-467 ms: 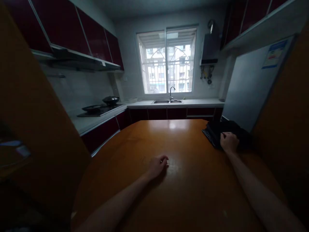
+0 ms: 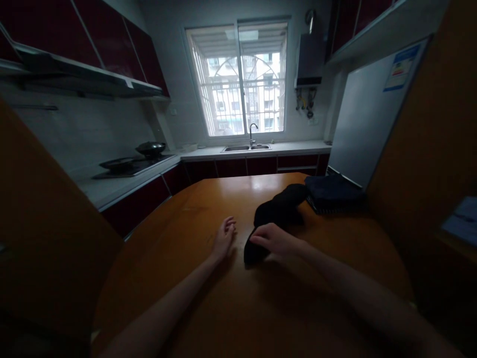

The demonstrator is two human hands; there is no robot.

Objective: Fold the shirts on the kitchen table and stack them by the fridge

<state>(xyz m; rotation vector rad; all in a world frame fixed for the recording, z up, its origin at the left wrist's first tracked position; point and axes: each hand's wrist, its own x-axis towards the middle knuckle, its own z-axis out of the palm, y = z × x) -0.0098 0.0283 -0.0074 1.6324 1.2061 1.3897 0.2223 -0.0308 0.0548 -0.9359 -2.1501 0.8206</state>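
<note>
**Glossy wood, matt cloth**

The table point(image 2: 231, 199) is showing as smooth, varnished orange wood. It is glossing under the left hand's point(image 2: 223, 238) flat fingertips and mirroring window light well beyond them. The cloth point(image 2: 279, 206) that the right hand point(image 2: 274, 241) is pinching is looking black, soft and matt, rumpling away past the fingers. Just beyond it, the stack point(image 2: 335, 194) is reading as dark folded fabric, equally dull. Far past the fingers, the cabinets point(image 2: 112, 40) are gleaming dark red, the tap point(image 2: 252, 132) and sink point(image 2: 246, 147) are shining like metal, and the fridge point(image 2: 357, 124) is looking smooth and pale.
</note>
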